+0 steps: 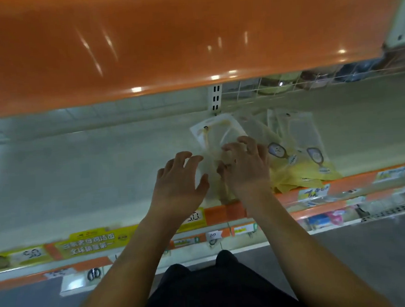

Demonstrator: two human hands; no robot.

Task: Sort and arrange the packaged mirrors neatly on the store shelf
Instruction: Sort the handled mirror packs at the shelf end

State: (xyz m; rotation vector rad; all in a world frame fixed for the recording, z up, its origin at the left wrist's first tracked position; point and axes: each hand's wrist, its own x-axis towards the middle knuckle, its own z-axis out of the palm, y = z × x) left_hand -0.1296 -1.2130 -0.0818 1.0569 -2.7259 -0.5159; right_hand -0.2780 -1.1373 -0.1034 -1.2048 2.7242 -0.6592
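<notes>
Clear-plastic packaged mirror [216,138] on the shelf [78,176]: right hand [244,164] grips it, left hand [179,179] spread wide.

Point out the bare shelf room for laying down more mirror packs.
Free: the shelf stretch left of the left hand, between back wall and price strip. Crowded: right of the right hand, where mirror packs overlap up to the front edge.
</notes>
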